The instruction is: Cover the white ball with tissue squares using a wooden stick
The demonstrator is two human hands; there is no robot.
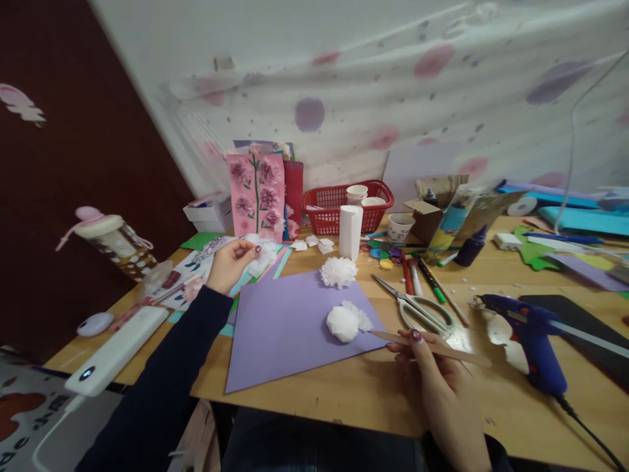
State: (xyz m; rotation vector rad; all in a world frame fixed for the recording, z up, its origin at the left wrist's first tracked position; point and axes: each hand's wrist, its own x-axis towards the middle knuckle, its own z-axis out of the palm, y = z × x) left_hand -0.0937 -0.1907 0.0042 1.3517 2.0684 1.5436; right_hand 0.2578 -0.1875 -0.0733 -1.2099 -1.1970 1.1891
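A drink bottle [115,246] and a white power bank [118,351] sit at the left of the bench [304,393]. The person's left hand [236,261] has its thumb and fingers drawn together at some white tissue [265,254]; whether they grip any, one cannot tell. A purple sheet [280,328] lies before the person, bearing a ruffled white pompom [339,271] and, nearer, a rounded white tissue ball [343,324]. Behind them stand a white roll [350,233] and a red basket [327,213]. The right hand [432,377] grips a flat wooden stick [464,355], its tip beside the ball. Scissors [425,309] lie just beyond that hand, pens [432,280] crowding behind; a blue glue gun [533,341] lies to its right.
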